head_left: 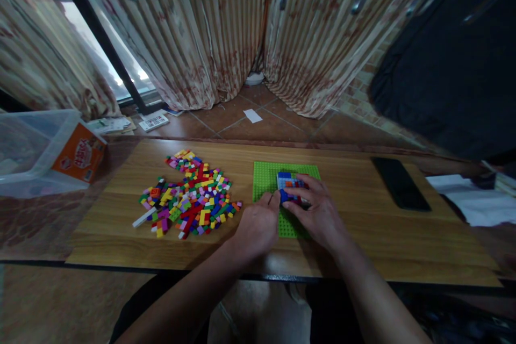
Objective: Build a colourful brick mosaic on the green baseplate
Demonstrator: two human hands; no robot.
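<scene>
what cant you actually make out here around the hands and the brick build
- Head view: the near side of the brick build is covered by the right hand.
- Whether the left hand pinches a brick: its fingertips are curled under, too small to tell.
- The green baseplate: its near part lies under both hands.
- Print on the orange box: blurred.
- The clear bin: cut off by the left edge.

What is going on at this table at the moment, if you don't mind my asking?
A person is building with small plastic bricks. Both hands are on a multicoloured brick block standing on a green baseplate: the right hand covers it, and the left hand touches its left side. A loose pile of coloured bricks lies to the left on the wooden table, and a dark phone lies to the right.
</scene>
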